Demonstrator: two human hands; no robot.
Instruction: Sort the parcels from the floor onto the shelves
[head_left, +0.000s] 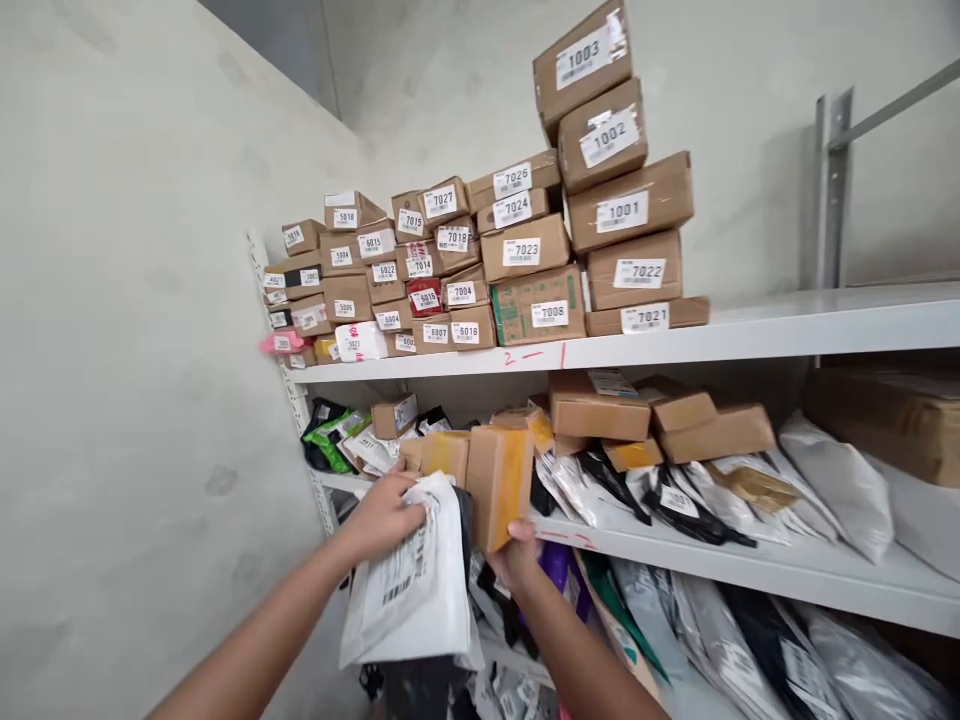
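My left hand grips the top of a white mailing bag with a printed barcode label. Dark packaging shows behind and below that bag. Closed on the lower right corner of a brown cardboard box is my right hand, its thumb over the front edge. Yellowish tape runs down the box's side. Just left of it, close to my left fingers, is another taped carton; whether a hand holds it I cannot tell. Both hands are in front of the middle shelf.
Labelled, numbered cartons stand stacked along the upper shelf. Boxes and plastic mailers crowd the middle shelf. More bagged parcels lean on the level below. A pale wall borders the left side.
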